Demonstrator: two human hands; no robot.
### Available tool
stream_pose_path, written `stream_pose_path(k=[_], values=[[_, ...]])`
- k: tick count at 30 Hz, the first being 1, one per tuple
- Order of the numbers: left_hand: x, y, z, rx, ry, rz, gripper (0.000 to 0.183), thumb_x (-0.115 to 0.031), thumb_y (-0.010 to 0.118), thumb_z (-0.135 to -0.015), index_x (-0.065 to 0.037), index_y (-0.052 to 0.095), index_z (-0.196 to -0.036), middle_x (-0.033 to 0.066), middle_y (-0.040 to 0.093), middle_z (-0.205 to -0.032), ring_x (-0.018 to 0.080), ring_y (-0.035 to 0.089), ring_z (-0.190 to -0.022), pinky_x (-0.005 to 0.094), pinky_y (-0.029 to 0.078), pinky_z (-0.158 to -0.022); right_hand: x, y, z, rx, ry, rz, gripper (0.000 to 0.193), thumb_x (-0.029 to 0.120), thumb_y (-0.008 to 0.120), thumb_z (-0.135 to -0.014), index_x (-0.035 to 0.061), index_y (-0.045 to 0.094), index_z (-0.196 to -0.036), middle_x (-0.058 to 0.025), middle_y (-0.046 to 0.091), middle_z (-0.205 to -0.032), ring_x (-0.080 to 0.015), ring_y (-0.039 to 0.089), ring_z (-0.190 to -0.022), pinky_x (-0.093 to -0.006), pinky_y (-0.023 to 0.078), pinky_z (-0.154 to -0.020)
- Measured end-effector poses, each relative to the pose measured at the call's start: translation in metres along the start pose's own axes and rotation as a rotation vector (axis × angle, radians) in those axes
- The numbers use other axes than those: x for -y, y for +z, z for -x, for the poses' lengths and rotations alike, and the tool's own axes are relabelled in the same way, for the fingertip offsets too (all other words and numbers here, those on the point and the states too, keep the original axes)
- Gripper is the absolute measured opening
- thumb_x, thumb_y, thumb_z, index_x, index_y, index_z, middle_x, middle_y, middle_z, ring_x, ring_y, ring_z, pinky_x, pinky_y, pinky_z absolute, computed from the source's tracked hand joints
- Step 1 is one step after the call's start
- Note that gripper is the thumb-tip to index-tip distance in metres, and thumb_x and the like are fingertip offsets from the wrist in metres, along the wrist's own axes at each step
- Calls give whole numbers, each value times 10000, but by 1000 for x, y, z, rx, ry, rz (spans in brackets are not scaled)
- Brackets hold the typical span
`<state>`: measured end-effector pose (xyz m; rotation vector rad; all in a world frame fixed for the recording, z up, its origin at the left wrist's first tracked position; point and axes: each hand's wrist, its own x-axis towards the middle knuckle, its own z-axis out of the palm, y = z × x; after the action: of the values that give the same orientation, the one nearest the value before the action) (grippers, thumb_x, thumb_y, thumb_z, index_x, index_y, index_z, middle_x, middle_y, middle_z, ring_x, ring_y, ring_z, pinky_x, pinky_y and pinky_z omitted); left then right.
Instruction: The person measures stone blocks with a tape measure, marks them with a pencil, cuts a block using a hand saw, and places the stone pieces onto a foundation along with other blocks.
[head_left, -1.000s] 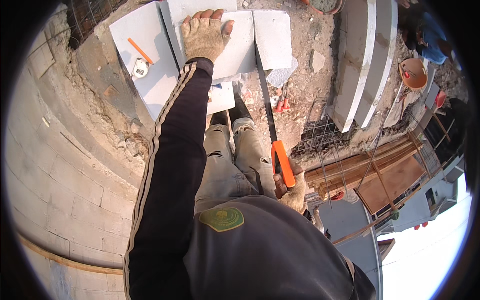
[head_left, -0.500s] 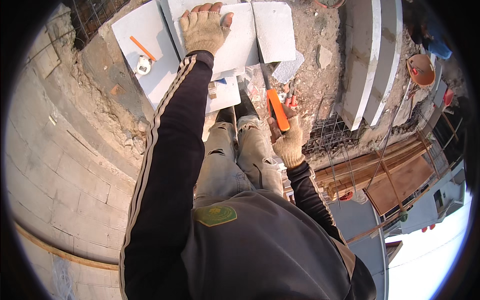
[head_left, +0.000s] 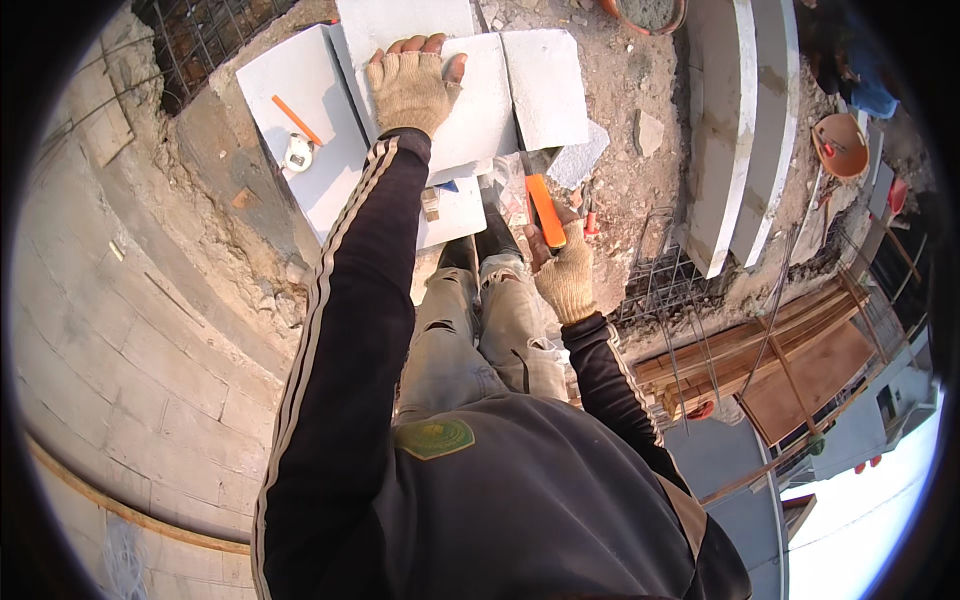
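Nearest to me is the person's dark jacket, with a small green round badge [head_left: 437,437] on the chest — the only label-like thing I can find, and its drawing is too small to read. Lower down I see the pale worn trousers and dark shoes on the sandy ground.

The right hand [head_left: 566,280], in a tan fingerless glove, is clenched around the orange handle of a hand saw [head_left: 545,210]; the blade points away toward the blocks and is mostly hidden, so I cannot tell if the teeth touch anything. A little farther, the left hand [head_left: 411,88], also gloved, lies flat with spread fingers on a pale grey block [head_left: 480,110] — pressing it, not gripping it. This block lies just in front of the shoes, between other light blocks on its left and right.

In my judgement the cut goes well if the left palm holds the block firmly and stays away from the line of the blade, and if the saw begins with short light strokes, held upright.

On the left block [head_left: 290,110] lie an orange pencil [head_left: 297,119] and a small white tape measure [head_left: 297,152], near each other. Far right, an orange bucket [head_left: 842,143] stands beside long grey slabs [head_left: 740,120]. I see no packages or signs.
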<state>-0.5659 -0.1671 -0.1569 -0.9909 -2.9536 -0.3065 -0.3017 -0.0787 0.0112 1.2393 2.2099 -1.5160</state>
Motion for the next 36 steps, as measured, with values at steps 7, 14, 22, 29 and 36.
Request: stream_pose_path(k=[7,14,22,29,36], values=[[12,-23,15,35,-51,-4,437,-477,635,-956,-170,662,-1266,30,629,-1240,242,537,-1248,521,319,-1125,51,-71,152,128,262,17,543,150,709,-949,29,496,-1434,-204,688,-1133,-353,702,-1027,-432,546,-891],[-20,-22,-6,-38,27,41,412,-442,658,-952,-155,656,-1247,40,633,-1229,239,540,-1239,509,334,-1118,72,-30,-80,118,44,278,418,300,701,-946,-19,511,-1137,-299,671,-836,-506,668,-875,-551,516,-710],[0,-21,2,-44,30,-12,413,-482,607,-970,-174,660,-1241,12,618,-1207,241,532,-1242,536,318,-1125,158,-136,96,253,367,14,379,203,760,-945,-6,545,-1177,-224,659,-1054,-354,691,-928,-428,533,-776],[-10,-17,-13,-9,-10,30,429,-487,620,-968,-171,653,-1256,13,644,-1200,236,547,-1231,528,327,-1117,74,-48,-76,248,60,307,391,262,717,-941,-8,521,-1145,-262,644,-861,-479,649,-829,-488,508,-705],[7,-8,4,2,-40,66,420,-481,630,-960,-188,659,-1259,4,631,-1221,232,538,-1242,529,299,-1136,96,-67,39,139,97,88,402,248,721,-968,-20,546,-1210,-264,654,-984,-421,667,-913,-447,516,-765]])
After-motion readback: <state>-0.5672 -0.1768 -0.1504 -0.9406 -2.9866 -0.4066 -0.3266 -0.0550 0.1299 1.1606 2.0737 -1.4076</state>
